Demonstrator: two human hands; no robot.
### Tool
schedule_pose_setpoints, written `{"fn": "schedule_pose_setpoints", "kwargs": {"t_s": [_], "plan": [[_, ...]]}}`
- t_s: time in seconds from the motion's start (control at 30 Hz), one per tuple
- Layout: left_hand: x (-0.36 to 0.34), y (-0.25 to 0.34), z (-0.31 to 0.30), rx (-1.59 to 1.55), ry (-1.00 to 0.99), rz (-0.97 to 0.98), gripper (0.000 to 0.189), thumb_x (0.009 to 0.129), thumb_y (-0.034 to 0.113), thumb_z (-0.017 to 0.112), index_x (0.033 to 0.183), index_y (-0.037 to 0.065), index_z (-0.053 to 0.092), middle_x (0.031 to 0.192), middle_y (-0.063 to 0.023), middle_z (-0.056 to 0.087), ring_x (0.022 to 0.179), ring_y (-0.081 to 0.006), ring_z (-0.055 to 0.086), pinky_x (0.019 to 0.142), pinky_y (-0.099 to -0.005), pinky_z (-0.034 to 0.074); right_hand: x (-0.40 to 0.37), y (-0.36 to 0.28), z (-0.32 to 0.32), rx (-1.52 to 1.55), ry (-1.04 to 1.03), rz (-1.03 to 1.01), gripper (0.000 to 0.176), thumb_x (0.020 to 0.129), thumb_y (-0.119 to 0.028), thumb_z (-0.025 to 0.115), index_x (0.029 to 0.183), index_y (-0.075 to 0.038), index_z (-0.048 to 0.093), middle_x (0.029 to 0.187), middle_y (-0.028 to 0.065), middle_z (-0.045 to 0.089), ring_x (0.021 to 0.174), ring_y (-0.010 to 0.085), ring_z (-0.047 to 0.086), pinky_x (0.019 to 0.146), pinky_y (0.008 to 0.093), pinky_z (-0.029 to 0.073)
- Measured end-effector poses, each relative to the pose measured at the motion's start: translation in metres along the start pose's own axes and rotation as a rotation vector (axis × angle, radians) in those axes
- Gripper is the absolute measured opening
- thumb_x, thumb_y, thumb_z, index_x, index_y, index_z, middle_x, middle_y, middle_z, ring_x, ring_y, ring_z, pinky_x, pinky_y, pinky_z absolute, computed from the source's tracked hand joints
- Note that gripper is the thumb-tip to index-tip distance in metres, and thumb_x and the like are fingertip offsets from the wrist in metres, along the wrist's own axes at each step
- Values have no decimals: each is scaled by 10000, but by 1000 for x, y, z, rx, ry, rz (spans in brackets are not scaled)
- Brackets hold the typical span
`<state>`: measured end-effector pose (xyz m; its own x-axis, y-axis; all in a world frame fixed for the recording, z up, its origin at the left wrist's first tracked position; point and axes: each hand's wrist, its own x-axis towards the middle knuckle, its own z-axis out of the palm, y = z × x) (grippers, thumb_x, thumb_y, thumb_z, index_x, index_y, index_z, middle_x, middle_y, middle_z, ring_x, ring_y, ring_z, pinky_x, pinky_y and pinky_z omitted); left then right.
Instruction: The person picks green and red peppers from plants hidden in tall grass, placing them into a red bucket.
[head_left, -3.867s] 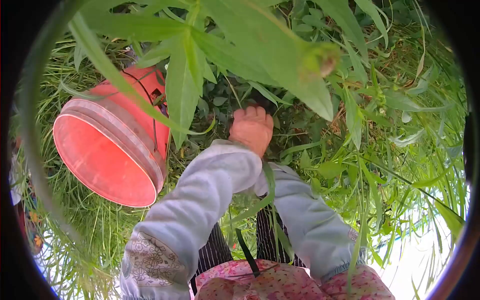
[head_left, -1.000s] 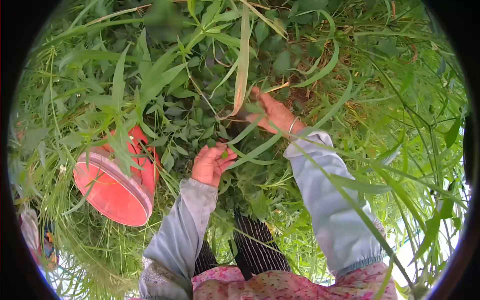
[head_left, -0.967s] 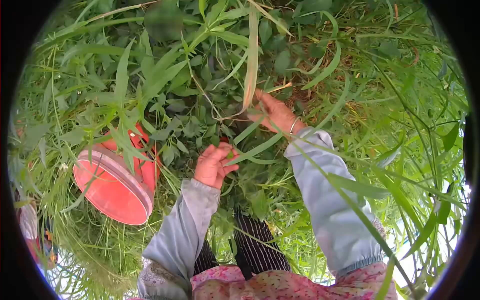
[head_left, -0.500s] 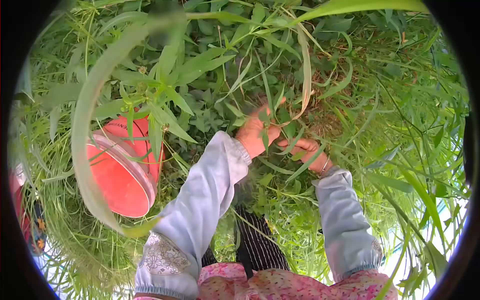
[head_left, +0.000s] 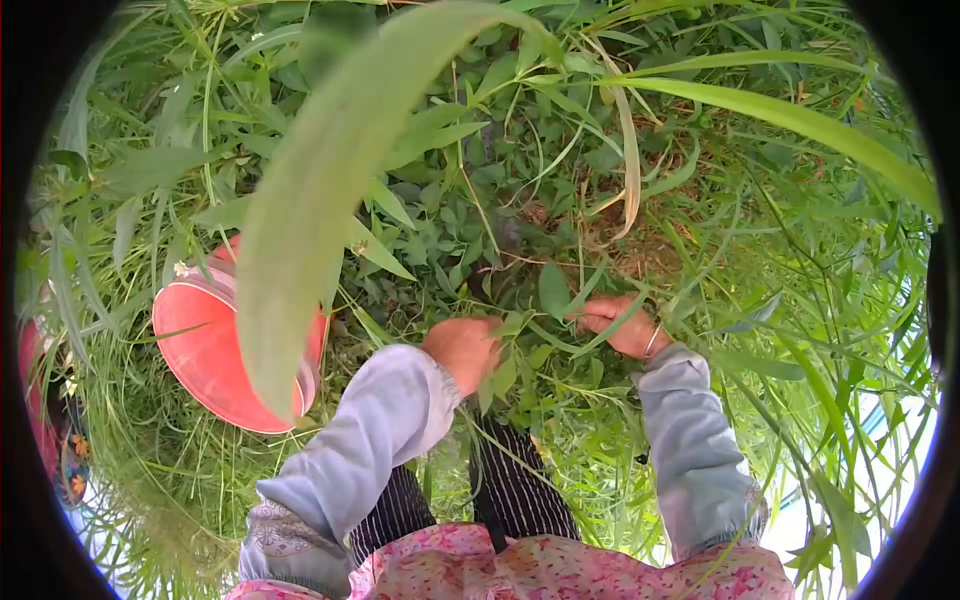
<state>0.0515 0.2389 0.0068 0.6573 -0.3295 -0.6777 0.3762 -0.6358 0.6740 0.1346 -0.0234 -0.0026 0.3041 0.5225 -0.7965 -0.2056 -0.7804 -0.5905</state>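
Observation:
Low among the green weeds, my left hand (head_left: 465, 352) is closed with its fingers curled inward. Leaves (head_left: 512, 328) stick out beside its fingertips, and what it grips is partly hidden. My right hand (head_left: 618, 325), with a thin bracelet at the wrist, has thumb and fingers pressed together in a pinch. Narrow grass blades cross in front of it, so I cannot make out what is between the fingers. A broad green leaf (head_left: 553, 290) stands between and just above both hands, near a thin reddish stem (head_left: 535, 261).
A coral-red cap (head_left: 205, 345) lies on the grass at left. A long blurred grass blade (head_left: 320, 190) hangs close to the camera, partly covering it. Dry brown straw (head_left: 645, 245) shows beyond my right hand. Patterned cloth (head_left: 75, 470) is at the far left edge.
My left hand has drawn back toward my body and slightly left, out of the leaves. The right hand has shifted slightly down. The near grass blade has swung right across the cap.

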Motion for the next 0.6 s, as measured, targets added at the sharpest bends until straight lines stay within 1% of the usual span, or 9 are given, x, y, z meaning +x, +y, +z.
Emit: {"fn": "schedule_pose_setpoints", "kwargs": {"t_s": [0.03, 0.1, 0.17, 0.2, 0.27, 0.4, 0.5, 0.53, 0.6], "plan": [[2, -25, 23, -282, 31, 32, 90, 769, 167, 556, 799, 90, 590, 675, -118, 587, 690, -296, 590, 625, -400, 458, -1, 6, -2, -195, 5, 43, 215, 838, -123, 575, 1046, -116, 625, 952, 86, 645, 894, 224, 611, 801, 314, 474], [19, -51, 30, -1034, -70, -426, 109, 740, 63, 583, 846, 68, 601, 685, -77, 577, 674, -183, 567, 626, -310, 448, 0, 1, -1, -169, 90, -69, 206, 835, -125, 569, 1034, -122, 626, 966, 79, 644, 901, 224, 612, 793, 311, 477], [14, -35, 10, -606, 169, -118, 190, 736, 3, 582, 920, 47, 608, 710, -62, 565, 684, -147, 567, 647, -269, 451, 3, -11, -1, -174, 172, -114, 147, 829, -94, 544, 943, -98, 635, 939, 97, 643, 914, 248, 608, 777, 325, 483], [14, -23, -4, -476, 219, -197, 207, 743, -26, 555, 936, 38, 595, 773, -76, 579, 719, -142, 567, 669, -266, 452, 4, -16, 0, -295, 224, -116, 145, 821, -86, 541, 937, -92, 628, 928, 101, 640, 898, 257, 608, 766, 330, 487], [21, -26, -15, -578, 450, -12, 236, 752, -34, 534, 970, 44, 581, 869, -93, 609, 751, -184, 593, 686, -272, 461, 7, -30, 1, -543, 330, -120, 143, 804, -69, 536, 925, -80, 613, 905, 108, 634, 865, 274, 608, 742, 340, 494], [58, -32, -17, -129, 454, 264, 240, 761, -17, 538, 986, 54, 580, 1065, -127, 575, 1012, -295, 544, 857, -344, 444, 7, -111, -12, -1005, -31, 115, 277, 706, -23, 537, 977, -72, 560, 874, 106, 610, 764, 282, 605, 661, 375, 507], [93, -45, -16, -1258, 173, 229, 299, 809, 197, 527, 1092, 102, 527, 1153, -102, 519, 1107, -278, 468, 928, -370, 374, 30, -164, -10, -643, 434, -351, 260, 691, 3, 519, 929, -76, 583, 850, 107, 606, 772, 280, 605, 664, 373, 503], [105, -51, -11, -1630, 56, 209, 338, 825, 269, 524, 1127, 118, 509, 1183, -94, 501, 1138, -273, 443, 952, -379, 351, 51, -167, -11, -515, 508, -528, 260, 698, 12, 511, 928, -79, 592, 847, 108, 605, 787, 282, 601, 681, 373, 500], [136, -70, 7, -2351, -235, 152, 431, 857, 411, 516, 1197, 150, 474, 1242, -77, 463, 1202, -261, 392, 1000, -396, 304, 93, -166, -12, -493, 453, -540, 263, 710, 13, 507, 935, -83, 603, 848, 124, 600, 845, 300, 585, 754, 373, 487]]}}
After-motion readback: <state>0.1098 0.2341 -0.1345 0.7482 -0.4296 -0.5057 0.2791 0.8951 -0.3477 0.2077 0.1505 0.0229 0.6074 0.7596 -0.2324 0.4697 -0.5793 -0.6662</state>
